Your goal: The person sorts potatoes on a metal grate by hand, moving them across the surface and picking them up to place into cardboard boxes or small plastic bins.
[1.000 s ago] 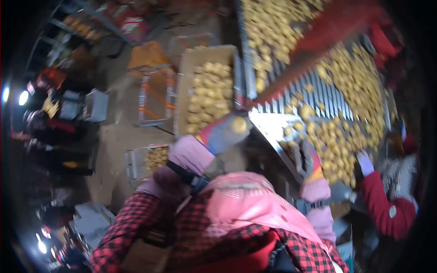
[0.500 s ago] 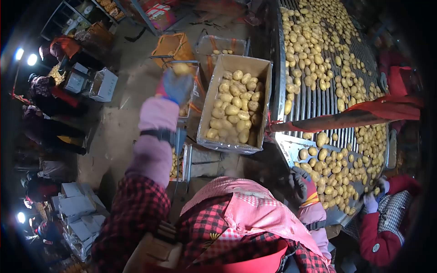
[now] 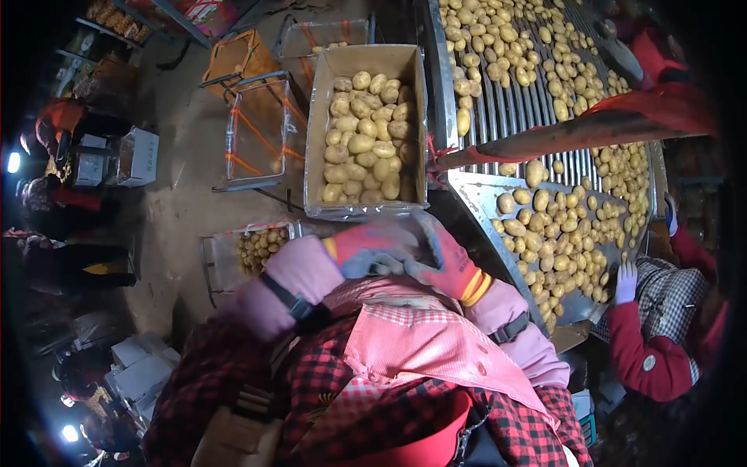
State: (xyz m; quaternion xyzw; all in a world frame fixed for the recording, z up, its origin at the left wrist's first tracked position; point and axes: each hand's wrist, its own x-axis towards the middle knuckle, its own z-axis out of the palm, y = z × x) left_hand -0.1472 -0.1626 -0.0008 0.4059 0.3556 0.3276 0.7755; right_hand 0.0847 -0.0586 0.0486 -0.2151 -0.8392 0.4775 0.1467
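Observation:
My left hand (image 3: 377, 247), in a grey and red glove, is in front of my chest and blurred; its fingers cannot be made out. Close against it is my right hand (image 3: 450, 261), gloved the same way, its fingers stretched out and thumb apart, with no potato showing in it. Just beyond both hands stands an open cardboard box (image 3: 317, 140) lined with clear plastic. Many potatoes (image 3: 362, 144) lie inside it. To the right, loose potatoes (image 3: 556, 233) cover the metal sorting table (image 3: 482, 194).
A red-wrapped bar (image 3: 560, 136) crosses the slatted conveyor (image 3: 506, 109). Left of the box stand a strapped wire-frame crate (image 3: 261, 132), an orange crate (image 3: 241, 58) and a bin of small potatoes (image 3: 261, 249). A co-worker's gloved hand (image 3: 626, 282) rests by the table's right edge.
My left hand has come back from above the crates, where it held a potato, to my chest. My right hand has moved left from the table edge to meet it. The view has shifted.

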